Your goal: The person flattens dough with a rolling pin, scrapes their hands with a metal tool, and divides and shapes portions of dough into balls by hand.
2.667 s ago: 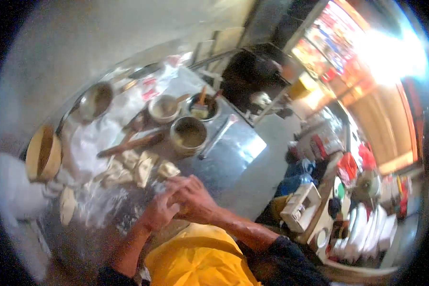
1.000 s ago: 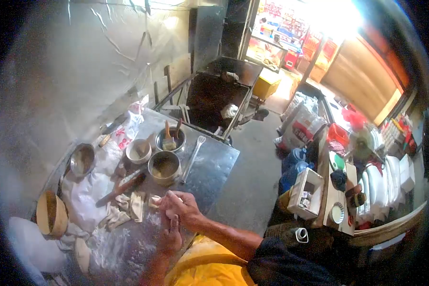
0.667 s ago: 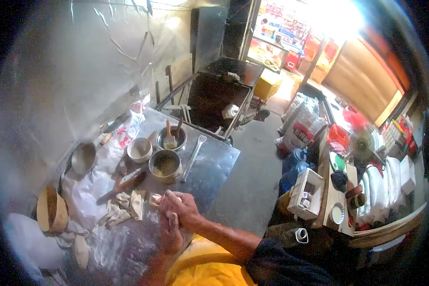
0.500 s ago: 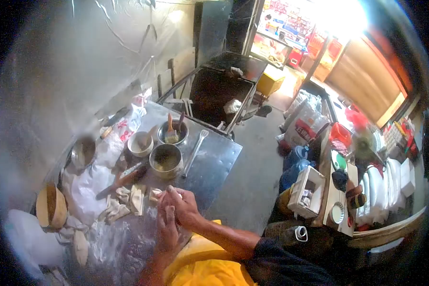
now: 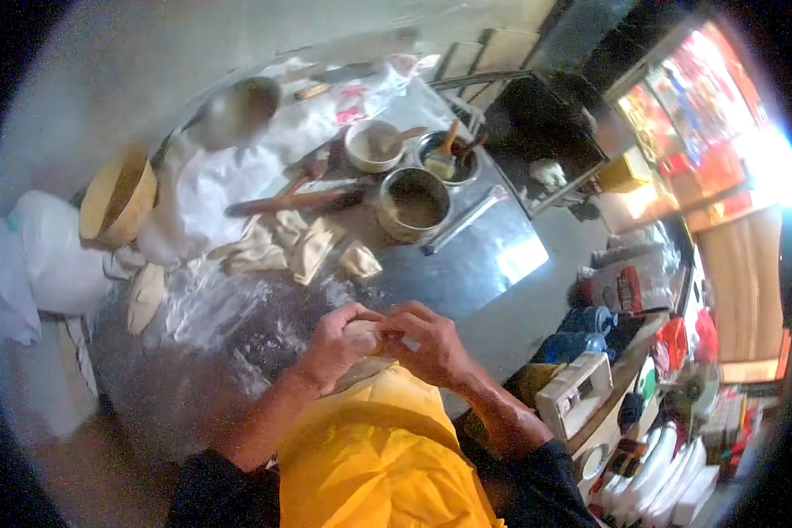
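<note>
Holding a pale lump [image 5: 361,329], which looks like dough, your left hand [image 5: 336,343] has its fingers and thumb bent around it. Your right hand [image 5: 422,341] meets it from the other side with its fingers curled in. You can't tell from here if those right fingers are pinching the lump or just touching it, because they hide that part. The lump is up in your hands, above the near edge of the worktop [image 5: 440,277] and close to your yellow apron [image 5: 378,440]. If you pull too hard, the lump could tear. If your fingers are too floury, it could slip and land on the apron or drop past the near edge.

Just past your hands, a small dough piece [image 5: 361,260] sits beside a bigger dough heap [image 5: 312,251]. They could stick together if pushed. Flour [image 5: 207,308] is spread toward the left edge, near a long dough piece [image 5: 145,297]. Behind the heap lies a wooden stick [image 5: 299,203], its end near a metal pot [image 5: 414,204]. A whisk [image 5: 463,220] lies toward the right corner; a bumped elbow could knock it off. Farther back stands a white bowl [image 5: 374,147].
</note>
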Motion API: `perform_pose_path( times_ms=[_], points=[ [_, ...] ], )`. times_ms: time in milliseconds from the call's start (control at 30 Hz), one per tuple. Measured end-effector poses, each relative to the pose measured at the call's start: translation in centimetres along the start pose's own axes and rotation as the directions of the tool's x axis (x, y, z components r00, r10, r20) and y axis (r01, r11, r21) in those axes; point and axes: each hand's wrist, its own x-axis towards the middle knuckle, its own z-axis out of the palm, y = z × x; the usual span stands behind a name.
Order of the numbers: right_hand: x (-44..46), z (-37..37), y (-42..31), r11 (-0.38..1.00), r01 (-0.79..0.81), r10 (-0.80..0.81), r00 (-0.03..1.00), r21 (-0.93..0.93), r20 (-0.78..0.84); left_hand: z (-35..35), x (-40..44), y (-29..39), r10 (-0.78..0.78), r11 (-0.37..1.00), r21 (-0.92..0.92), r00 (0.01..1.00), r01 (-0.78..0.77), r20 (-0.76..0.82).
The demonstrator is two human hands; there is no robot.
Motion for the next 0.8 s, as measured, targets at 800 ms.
perform_pose_path(
  times_ms=[800],
  points=[
    [10.1,5.3,19.8,0.882,-0.354,0.334,0.935,-0.312,-0.118,-21.8,-2.9,-10.5,0.516,0.640,0.767,0.711,0.050,-0.477]
  ],
)
